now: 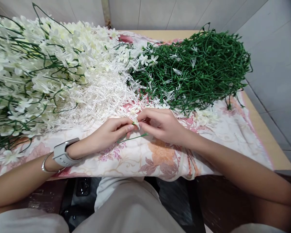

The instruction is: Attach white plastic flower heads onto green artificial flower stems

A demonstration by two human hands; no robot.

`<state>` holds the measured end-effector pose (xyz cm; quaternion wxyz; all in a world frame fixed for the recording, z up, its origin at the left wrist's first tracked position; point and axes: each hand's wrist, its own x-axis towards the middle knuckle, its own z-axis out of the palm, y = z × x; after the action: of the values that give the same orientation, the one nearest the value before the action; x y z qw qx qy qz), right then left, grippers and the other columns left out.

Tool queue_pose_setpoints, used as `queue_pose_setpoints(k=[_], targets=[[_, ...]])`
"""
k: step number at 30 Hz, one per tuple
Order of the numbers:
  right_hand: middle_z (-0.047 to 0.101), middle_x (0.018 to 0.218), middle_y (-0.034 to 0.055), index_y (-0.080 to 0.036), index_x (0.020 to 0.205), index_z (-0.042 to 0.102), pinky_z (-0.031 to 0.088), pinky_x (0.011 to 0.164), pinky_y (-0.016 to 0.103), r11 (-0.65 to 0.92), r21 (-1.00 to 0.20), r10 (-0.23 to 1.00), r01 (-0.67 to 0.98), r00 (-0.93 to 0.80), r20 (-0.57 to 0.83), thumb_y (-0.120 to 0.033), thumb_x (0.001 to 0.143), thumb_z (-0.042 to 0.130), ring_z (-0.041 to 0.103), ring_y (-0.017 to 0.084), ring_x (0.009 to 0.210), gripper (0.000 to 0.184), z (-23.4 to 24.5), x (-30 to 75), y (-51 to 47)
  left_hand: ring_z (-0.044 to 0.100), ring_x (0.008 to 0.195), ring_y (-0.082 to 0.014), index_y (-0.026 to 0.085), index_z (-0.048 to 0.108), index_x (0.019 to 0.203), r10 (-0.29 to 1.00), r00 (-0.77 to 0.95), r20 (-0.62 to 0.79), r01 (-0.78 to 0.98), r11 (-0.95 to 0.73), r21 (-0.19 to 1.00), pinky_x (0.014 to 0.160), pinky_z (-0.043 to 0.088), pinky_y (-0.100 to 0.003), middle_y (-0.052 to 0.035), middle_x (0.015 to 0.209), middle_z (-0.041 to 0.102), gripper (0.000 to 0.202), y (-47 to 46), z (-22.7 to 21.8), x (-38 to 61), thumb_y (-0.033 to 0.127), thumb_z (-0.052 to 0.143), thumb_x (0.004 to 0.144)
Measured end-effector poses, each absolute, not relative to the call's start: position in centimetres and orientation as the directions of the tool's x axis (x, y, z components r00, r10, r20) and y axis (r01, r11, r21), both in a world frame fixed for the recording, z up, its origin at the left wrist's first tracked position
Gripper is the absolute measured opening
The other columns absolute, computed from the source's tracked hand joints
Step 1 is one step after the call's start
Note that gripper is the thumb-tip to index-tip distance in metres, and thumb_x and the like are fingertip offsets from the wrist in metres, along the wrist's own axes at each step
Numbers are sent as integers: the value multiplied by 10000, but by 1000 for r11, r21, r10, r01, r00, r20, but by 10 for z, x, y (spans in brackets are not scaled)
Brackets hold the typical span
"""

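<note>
While both hands are meeting low over the patterned cloth (135, 155), the left fingers (126, 128) are gripping a small white flower (136, 123), whose petals are pointing toward the right hand (161, 124). Just below, a thin green stem (135, 137) is lying almost crosswise, its long axis tilting slightly, its right end reaching farther from the person. The left hand (113, 131) is angling in from the lower left, palm inward; the right is coming from the lower right, wrist bending, thumb and index finger nearing the petals; whether they are gripping, I cannot tell.
</note>
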<state>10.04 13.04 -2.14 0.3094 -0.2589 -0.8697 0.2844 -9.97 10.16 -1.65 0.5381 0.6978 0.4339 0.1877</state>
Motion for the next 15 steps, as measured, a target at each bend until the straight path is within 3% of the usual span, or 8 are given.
queue_pose_setpoints(k=[8, 15], targets=[[589, 690, 4, -130, 797, 580, 373, 580, 180, 718, -650, 595, 247, -703, 390, -89, 834, 503, 491, 69, 597, 95, -21, 100, 128, 377, 541, -64, 152, 587, 813, 833, 532, -153, 516, -176, 839, 516, 299, -174, 57, 587, 441, 224, 97, -16, -99, 288, 446, 922], [559, 672, -1, -140, 799, 562, 366, 569, 190, 773, -576, 550, 267, -735, 397, -96, 845, 478, 474, 79, 589, 106, -22, 100, 128, 364, 481, -58, 139, 508, 608, 862, 506, -37, 619, -333, 712, 503, 278, -182, 59, 505, 415, 313, 93, -14, -96, 229, 463, 905]])
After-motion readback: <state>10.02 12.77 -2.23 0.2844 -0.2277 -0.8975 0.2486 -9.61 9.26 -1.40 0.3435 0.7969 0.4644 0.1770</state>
